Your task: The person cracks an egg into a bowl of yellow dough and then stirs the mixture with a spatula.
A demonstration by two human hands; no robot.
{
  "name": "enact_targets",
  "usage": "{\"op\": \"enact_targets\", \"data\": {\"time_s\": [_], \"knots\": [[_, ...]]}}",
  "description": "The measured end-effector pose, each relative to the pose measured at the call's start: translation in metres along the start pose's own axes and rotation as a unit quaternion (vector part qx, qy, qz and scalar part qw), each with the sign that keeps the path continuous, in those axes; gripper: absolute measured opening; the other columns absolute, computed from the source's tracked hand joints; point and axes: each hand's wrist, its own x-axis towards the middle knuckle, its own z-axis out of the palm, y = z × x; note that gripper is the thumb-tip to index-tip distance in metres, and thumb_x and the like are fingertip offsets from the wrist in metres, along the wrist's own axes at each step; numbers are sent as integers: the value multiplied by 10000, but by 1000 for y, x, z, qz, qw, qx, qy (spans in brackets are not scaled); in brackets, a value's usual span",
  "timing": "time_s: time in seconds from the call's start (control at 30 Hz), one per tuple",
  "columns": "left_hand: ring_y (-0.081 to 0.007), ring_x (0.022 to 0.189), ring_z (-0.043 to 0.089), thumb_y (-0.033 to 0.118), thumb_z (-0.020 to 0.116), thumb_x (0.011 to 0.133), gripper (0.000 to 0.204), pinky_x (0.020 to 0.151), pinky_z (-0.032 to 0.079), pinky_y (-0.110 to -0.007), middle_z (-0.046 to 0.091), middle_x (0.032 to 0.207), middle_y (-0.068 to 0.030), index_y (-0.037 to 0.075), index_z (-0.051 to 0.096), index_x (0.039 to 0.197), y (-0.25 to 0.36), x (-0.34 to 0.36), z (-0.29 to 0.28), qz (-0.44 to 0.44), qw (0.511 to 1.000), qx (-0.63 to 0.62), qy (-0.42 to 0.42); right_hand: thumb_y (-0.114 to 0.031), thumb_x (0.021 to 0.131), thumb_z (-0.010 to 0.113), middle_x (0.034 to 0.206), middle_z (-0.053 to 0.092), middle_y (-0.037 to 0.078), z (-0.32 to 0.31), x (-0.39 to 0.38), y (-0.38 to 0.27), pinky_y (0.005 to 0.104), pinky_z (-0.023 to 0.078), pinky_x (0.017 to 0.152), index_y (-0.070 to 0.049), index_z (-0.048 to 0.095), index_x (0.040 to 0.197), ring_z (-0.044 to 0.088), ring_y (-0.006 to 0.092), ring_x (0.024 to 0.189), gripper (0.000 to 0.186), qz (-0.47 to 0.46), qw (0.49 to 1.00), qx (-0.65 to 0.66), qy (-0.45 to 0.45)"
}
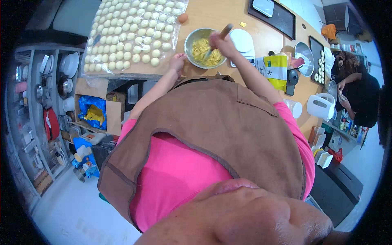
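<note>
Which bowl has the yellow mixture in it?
The bowl beside the left hand, with the wooden-handled tool in it; the metal bowl farther right shows something white instead.

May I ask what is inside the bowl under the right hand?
Lumpy yellow mixture and the lower end of the spatula in the right hand; the bottom of the bowl is covered.

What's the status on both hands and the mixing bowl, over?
Right hand gripping wooden-handled utensil, lower end in yellow mixture. Left hand beside bowl, contact unclear. White scale close at bowl's right.
</note>
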Motion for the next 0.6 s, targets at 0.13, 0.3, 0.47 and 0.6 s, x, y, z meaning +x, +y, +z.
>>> {"op": "enact_targets", "data": {"time_s": [0.13,0.3,0.47,0.6], "knots": [[-94,680,503,198,567,867,138,614,429,-246,552,782,-15,62,548,873,15,-13,17,-50,998,0,-27,-392,909,471,567,416,-14,-26,5,-6,254,355,488,-60,430,627,409,91,526,438,-107,992,18,57],[-78,616,458,225,567,870,174,551,390,-229,510,692,7,88,513,777,6,-11,12,-16,997,65,-30,-377,910,468,546,343,-6,-10,-16,7,264,302,493,-85,363,630,356,115,516,418,-46,987,7,156],[-68,570,426,209,582,857,195,521,367,-224,472,622,31,95,490,729,9,-10,15,58,990,109,-73,-384,915,461,552,373,-12,8,-28,54,261,321,482,-69,391,602,362,95,515,450,-168,943,181,223],[-67,567,412,197,585,848,201,511,348,-226,463,617,35,93,489,706,4,-3,10,23,995,77,-65,-360,923,452,546,412,11,-11,-35,57,265,319,483,-37,407,606,388,107,517,455,-162,978,25,130]]}}
